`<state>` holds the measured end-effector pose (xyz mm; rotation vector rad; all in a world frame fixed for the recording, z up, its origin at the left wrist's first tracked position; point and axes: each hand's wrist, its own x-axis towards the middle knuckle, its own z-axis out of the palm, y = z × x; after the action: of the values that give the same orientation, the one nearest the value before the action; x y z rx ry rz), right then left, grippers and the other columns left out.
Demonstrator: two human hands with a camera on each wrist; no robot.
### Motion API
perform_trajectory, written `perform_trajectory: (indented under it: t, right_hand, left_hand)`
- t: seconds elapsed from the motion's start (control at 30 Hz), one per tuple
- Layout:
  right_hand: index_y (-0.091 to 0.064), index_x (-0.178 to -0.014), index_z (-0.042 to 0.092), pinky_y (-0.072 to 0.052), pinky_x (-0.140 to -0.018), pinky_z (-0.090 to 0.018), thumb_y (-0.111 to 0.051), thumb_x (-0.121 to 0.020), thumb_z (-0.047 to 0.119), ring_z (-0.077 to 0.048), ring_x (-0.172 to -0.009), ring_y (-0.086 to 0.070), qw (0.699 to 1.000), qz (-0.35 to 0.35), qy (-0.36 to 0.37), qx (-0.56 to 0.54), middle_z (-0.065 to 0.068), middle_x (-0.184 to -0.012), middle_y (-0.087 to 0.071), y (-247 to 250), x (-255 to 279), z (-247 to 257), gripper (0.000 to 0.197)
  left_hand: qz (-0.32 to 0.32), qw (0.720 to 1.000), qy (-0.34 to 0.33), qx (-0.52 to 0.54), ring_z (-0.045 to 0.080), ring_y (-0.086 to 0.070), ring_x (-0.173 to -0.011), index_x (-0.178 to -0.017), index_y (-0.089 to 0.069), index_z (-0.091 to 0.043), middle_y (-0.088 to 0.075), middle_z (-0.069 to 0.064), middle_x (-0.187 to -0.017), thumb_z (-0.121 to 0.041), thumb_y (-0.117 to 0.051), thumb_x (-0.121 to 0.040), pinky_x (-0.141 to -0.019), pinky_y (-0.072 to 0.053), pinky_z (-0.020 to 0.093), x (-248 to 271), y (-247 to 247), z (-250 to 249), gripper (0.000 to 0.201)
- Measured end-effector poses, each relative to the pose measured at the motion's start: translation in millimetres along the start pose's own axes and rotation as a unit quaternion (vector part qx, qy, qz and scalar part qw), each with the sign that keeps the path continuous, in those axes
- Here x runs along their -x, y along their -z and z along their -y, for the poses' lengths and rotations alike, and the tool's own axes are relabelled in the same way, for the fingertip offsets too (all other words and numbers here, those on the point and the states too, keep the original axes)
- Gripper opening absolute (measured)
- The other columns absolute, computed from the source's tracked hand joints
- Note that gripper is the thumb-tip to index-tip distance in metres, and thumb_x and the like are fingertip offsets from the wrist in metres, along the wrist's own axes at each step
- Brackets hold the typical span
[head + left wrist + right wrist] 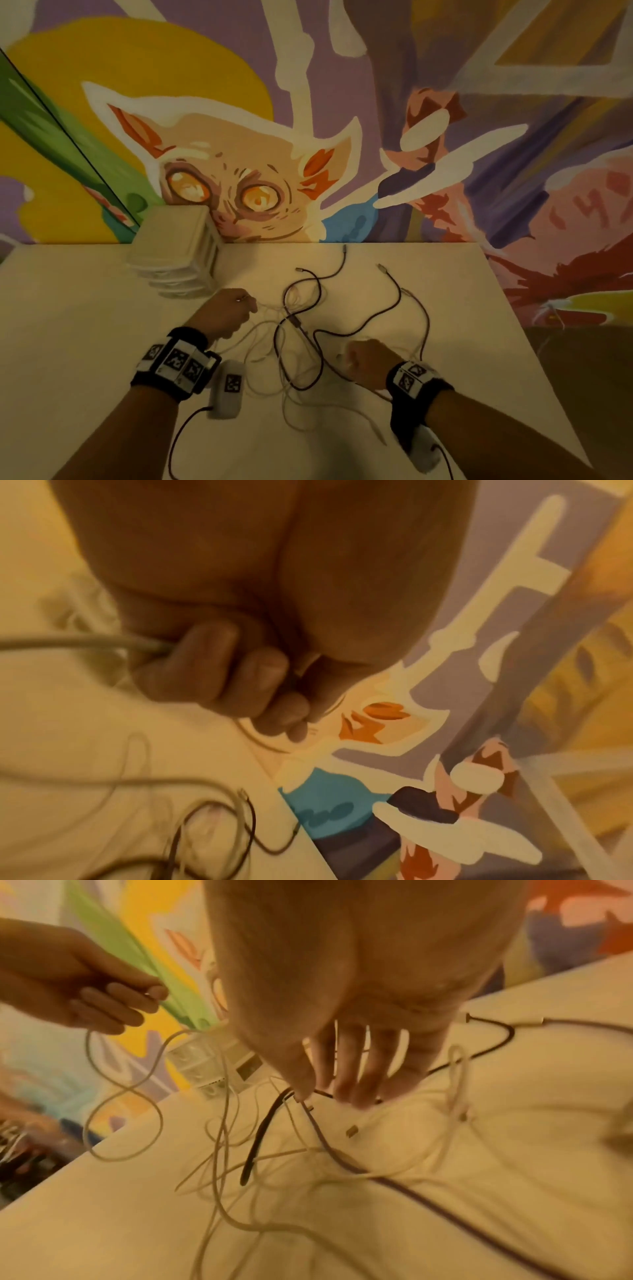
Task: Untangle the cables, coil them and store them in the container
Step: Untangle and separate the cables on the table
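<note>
Container (174, 253) behind and left of cables (301, 329) on table (85, 325)

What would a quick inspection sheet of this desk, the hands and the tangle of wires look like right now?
Surface: pale table, lit dimly and warmly.
Job's things: white cables and dark cables lie tangled together mid-table; translucent container stands at the far edge by the wall.
Clutter: nothing seen.
Hands: left hand grips a white cable, fingers curled round it; right hand is over the tangle, fingers straight, tips at a dark cable.
Cables: none coiled, none in the container.
Surroundings: painted mural with a cat face.
</note>
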<state>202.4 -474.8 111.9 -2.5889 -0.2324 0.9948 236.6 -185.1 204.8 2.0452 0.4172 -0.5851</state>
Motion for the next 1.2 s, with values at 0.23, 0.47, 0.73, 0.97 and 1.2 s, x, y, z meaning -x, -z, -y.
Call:
perform_trajectory:
  t: [0.23,0.47,0.73,0.97,1.2]
  right_hand:
    - [-0.061,-0.081,0.012,-0.046,-0.069,-0.03,-0.061,-0.091,0.019,-0.021,-0.075,-0.064,0.813,-0.019,-0.122,-0.569,-0.011,-0.087,-0.068,-28,-37,55,0.011]
    - [-0.058,-0.103,0.01,-0.052,-0.063,-0.029,-0.051,-0.096,0.009,-0.019,-0.062,-0.061,0.875,-0.122,0.166,-0.438,-0.006,-0.078,-0.068,22,3,86,0.01]
    - [-0.054,-0.101,0.031,-0.051,-0.069,-0.026,-0.042,-0.096,0.02,-0.008,-0.07,-0.061,0.955,-0.088,0.156,-0.237,0.005,-0.082,-0.067,-6,51,37,0.018]
    - [-0.065,-0.1,0.017,-0.049,-0.082,-0.025,-0.047,-0.093,0.021,-0.021,-0.097,-0.062,0.967,-0.103,0.107,-0.208,-0.006,-0.106,-0.068,16,47,15,0.02]
    - [-0.065,-0.103,0.008,-0.045,-0.049,-0.027,-0.052,-0.094,0.037,-0.02,-0.066,-0.063,0.821,-0.2,0.13,-0.518,-0.013,-0.087,-0.071,126,36,106,0.033]
  left_hand:
    - [-0.017,0.995,0.041,0.085,0.013,-0.025,-0.036,-0.078,-0.059,-0.003,-0.032,0.0,-0.046,-0.019,-0.054,-0.097,-0.043,-0.02,0.021,-1,-45,5,0.025]
    - [0.077,0.964,0.075,0.244,0.013,-0.021,-0.04,-0.081,-0.065,-0.005,-0.027,-0.002,-0.051,-0.055,-0.054,-0.092,-0.041,-0.017,0.022,-8,-63,-18,0.053]
    - [0.027,0.935,-0.027,0.352,0.007,-0.02,-0.032,-0.075,-0.052,-0.01,-0.024,-0.007,-0.044,-0.03,-0.046,-0.102,-0.034,-0.014,0.02,-24,-45,-89,0.034]
    - [0.001,0.954,-0.131,0.27,0.011,-0.016,-0.042,-0.076,-0.052,-0.011,-0.021,-0.007,-0.049,-0.033,-0.044,-0.103,-0.044,-0.014,0.023,-1,-48,-105,0.035]
    - [-0.021,0.969,-0.245,0.019,0.007,-0.055,-0.059,-0.069,-0.055,-0.018,-0.06,-0.007,-0.062,-0.02,-0.046,-0.1,-0.059,-0.04,0.026,36,-91,-93,0.032]
